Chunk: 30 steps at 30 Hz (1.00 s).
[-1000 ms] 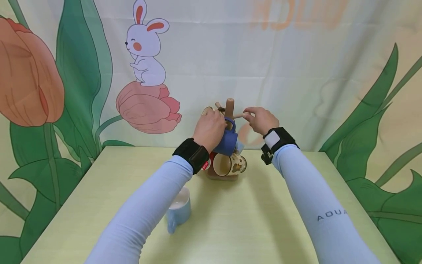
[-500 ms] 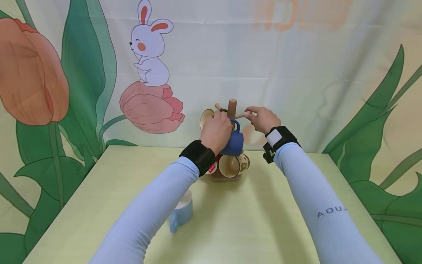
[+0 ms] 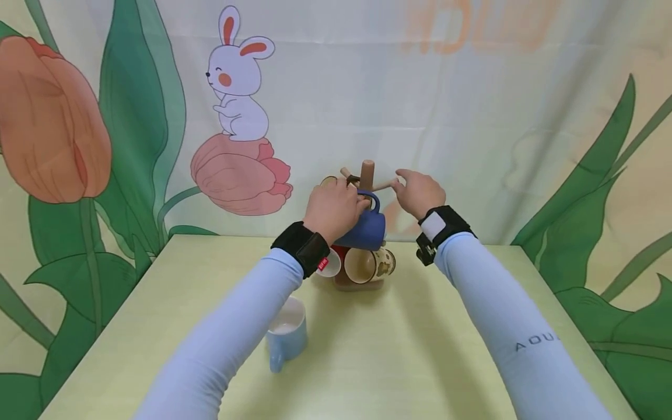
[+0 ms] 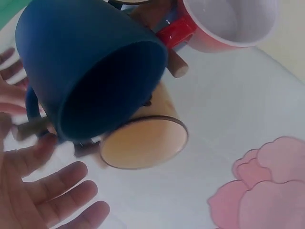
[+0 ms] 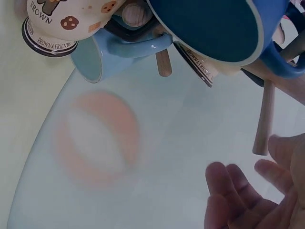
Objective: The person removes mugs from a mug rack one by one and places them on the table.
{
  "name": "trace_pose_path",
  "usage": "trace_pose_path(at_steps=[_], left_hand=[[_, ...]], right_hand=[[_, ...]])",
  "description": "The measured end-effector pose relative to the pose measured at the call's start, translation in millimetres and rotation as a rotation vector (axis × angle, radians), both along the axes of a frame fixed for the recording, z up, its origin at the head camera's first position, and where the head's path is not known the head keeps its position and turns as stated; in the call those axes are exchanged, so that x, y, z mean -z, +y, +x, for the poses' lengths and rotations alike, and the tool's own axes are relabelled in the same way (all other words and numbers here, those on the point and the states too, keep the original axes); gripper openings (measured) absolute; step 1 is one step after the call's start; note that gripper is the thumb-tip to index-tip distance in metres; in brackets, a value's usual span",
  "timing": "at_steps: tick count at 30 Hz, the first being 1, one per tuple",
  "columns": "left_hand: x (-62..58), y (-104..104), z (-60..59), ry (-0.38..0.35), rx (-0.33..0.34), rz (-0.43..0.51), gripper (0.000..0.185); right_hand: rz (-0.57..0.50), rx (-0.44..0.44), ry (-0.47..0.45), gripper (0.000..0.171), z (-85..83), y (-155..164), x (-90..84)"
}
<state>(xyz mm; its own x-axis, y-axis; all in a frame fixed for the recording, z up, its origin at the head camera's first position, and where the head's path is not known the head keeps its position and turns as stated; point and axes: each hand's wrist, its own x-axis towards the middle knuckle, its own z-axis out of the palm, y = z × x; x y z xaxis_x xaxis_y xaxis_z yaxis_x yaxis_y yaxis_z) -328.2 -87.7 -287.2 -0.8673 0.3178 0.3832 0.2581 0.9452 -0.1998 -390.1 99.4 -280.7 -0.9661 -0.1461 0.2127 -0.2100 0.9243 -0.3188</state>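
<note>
Your left hand (image 3: 336, 207) grips the dark blue mug (image 3: 362, 228): fingers curled over its top by the handle, mug tipped with its mouth down and toward you. Left wrist view shows the mouth (image 4: 112, 98) open to the camera, fingers (image 4: 52, 191) spread loose below it, so how tight the hold is can't be read from that view.

The mug sits right against the wooden mug rack (image 3: 366, 175), its handle at the peg just right of your left grip. The rack's post rises between your two hands.

Your right hand (image 3: 417, 192) is at the tip of the peg (image 3: 382, 186) that sticks out rightward, fingertips touching or pinching it; can't tell which. The right wrist view shows loosely curled fingers (image 5: 238, 195) just beside the peg (image 5: 263, 119), no clear wrap round it.

Below your left grip: a red mug (image 3: 331, 263), and a cream cartoon mug (image 3: 370, 265) hung low on the rack, mouth toward you. A light blue mug (image 5: 102, 57) hangs behind it, seen from the right wrist.

Nearer you, under your left forearm, a pale blue mug (image 3: 286, 335) stands upright on the worktop (image 3: 399, 350), well apart from the rack.
</note>
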Motion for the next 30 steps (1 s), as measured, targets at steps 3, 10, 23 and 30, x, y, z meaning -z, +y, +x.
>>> trace_pose_path(at_steps=[3,10,23,30], left_hand=[[-3.1,-8.7,-1.6,-0.025,-0.018,0.066,0.053],[-7.9,-29.6,-14.4,-0.061,-0.069,0.126,0.037],[-12.0,-44.8,-42.7,-0.178,-0.111,0.191,0.037],[-18.3,-30.5,-57.7,-0.199,-0.097,0.161,0.038]], right_hand=[[-0.005,0.03,0.072,0.043,8.3,3.5,-3.1],[0.012,-0.007,0.126,0.039,35.1,-7.6,-10.9],[0.211,-0.014,0.129,0.069,56.4,-60.4,-6.3],[0.226,0.038,0.112,0.059,56.3,-69.6,-6.3]])
